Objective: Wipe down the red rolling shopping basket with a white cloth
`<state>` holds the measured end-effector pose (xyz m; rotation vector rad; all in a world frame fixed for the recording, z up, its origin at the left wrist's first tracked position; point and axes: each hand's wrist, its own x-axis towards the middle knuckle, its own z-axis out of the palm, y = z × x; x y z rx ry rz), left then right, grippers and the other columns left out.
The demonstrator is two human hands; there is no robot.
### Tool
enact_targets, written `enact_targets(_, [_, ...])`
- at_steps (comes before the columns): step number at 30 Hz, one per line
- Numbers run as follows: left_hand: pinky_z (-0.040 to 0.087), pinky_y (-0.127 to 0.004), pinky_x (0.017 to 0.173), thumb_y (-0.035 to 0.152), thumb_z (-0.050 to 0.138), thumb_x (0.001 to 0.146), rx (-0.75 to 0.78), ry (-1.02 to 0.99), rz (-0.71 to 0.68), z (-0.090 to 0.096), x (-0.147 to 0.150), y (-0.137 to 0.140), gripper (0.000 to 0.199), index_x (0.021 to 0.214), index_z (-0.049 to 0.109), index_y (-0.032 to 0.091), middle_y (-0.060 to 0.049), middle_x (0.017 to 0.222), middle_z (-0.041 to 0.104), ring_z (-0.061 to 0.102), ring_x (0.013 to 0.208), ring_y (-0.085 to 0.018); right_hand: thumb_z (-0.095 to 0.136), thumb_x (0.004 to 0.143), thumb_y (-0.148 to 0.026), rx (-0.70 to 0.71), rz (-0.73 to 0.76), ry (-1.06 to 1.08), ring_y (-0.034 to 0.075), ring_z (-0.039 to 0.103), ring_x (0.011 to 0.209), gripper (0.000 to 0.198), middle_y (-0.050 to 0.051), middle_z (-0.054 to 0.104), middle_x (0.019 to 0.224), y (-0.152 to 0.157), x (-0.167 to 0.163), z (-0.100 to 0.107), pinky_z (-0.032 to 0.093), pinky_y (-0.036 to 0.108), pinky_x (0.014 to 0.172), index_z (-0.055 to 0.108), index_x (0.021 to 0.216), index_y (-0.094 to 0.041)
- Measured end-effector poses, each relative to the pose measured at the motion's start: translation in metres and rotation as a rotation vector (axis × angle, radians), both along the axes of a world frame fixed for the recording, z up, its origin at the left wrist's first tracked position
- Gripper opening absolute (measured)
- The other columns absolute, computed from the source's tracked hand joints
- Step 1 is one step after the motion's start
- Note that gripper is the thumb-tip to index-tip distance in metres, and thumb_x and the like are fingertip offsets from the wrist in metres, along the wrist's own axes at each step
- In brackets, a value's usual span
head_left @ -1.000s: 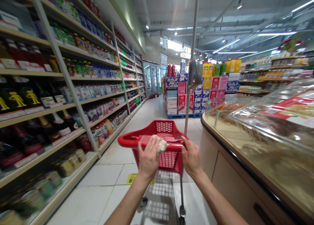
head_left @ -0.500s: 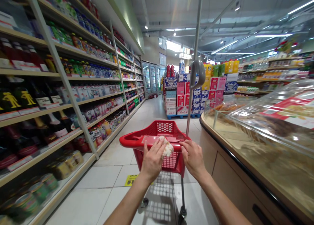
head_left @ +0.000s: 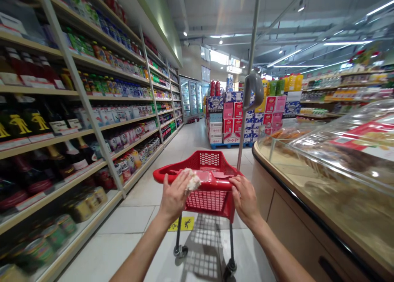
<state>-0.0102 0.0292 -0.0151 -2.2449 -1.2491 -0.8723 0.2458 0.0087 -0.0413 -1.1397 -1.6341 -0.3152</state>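
Note:
A red shopping cart (head_left: 203, 200) stands in front of me in a store aisle, its basket showing no goods. My left hand (head_left: 175, 191) presses a crumpled white cloth (head_left: 193, 182) against the cart's red handle (head_left: 215, 185), left of its middle. The cloth bulges out past the fingers on their right side. At the handle's right end, my right hand (head_left: 245, 193) has its fingers curled over the bar. A grey pole (head_left: 247, 126) with a grey loop-shaped holder rises from the cart's right side.
Shelves of bottles and cans (head_left: 123, 97) line the left. A display counter (head_left: 277, 183) with clear-lidded food packs (head_left: 353, 138) stands close on the right. Stacked drink boxes (head_left: 232, 122) sit on a blue pallet ahead. A yellow floor sticker (head_left: 184, 223) lies below the cart.
My left hand has slid left along the handle with the cloth. The right hand stays on the handle's right end. The view has shifted slightly.

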Motion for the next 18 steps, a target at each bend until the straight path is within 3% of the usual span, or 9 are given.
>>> enact_targets(5, [0.013,-0.059,0.098,0.025,0.034,0.082,-0.103,-0.301,0.251,0.006,-0.028,0.015,0.035,0.114,0.048,0.024,-0.009,0.122,0.051,0.048,0.111,-0.023,0.038,0.083,-0.019,-0.005,0.018,-0.001,0.019,0.046,0.105,0.026,0.005,0.056,0.105,-0.002,0.001,0.003,0.037,0.039,0.089,0.055,0.102,-0.021])
enact_targets(7, [0.015,-0.058,0.099,0.023,0.035,0.082,-0.135,-0.307,0.192,0.009,-0.009,0.012,0.034,0.113,0.049,0.025,-0.007,0.122,0.052,0.045,0.113,-0.022,0.037,0.083,-0.02,-0.011,0.012,0.028,0.019,0.046,0.105,0.026,0.005,0.057,0.106,-0.002,0.001,0.001,0.037,0.04,0.089,0.054,0.103,-0.021])
enact_targets(12, [0.009,-0.052,0.104,0.021,0.038,0.081,-0.122,-0.08,-0.113,0.013,0.089,-0.014,0.037,0.118,0.044,0.026,-0.004,0.126,0.048,0.04,0.118,-0.018,0.034,0.085,-0.022,-0.046,0.033,0.082,0.02,0.049,0.102,0.032,0.006,0.058,0.105,0.0,0.005,0.0,0.039,0.041,0.085,0.046,0.115,-0.021])
enact_targets(14, [0.008,-0.051,0.105,0.023,0.038,0.082,-0.102,-0.033,-0.158,0.014,0.103,-0.019,0.038,0.119,0.043,0.025,-0.004,0.126,0.047,0.04,0.119,-0.018,0.034,0.085,-0.023,-0.042,0.043,0.083,0.02,0.05,0.1,0.034,0.006,0.06,0.103,-0.001,0.009,0.001,0.039,0.04,0.084,0.042,0.119,-0.021])
enact_targets(16, [0.006,-0.052,0.104,0.025,0.037,0.083,-0.076,-0.025,-0.15,0.014,0.088,-0.017,0.036,0.119,0.044,0.026,-0.005,0.125,0.049,0.041,0.117,-0.018,0.034,0.085,-0.024,-0.037,0.041,0.073,0.02,0.051,0.1,0.036,0.006,0.06,0.102,-0.003,0.012,0.003,0.039,0.04,0.084,0.04,0.12,-0.021])
enact_targets(18, [0.007,-0.056,0.102,0.028,0.034,0.084,-0.056,-0.064,-0.078,0.014,0.055,-0.011,0.035,0.117,0.045,0.027,-0.005,0.123,0.05,0.044,0.115,-0.02,0.034,0.085,-0.023,-0.032,0.034,0.065,0.02,0.05,0.101,0.036,0.006,0.06,0.102,-0.005,0.012,0.003,0.039,0.039,0.084,0.039,0.121,-0.021])
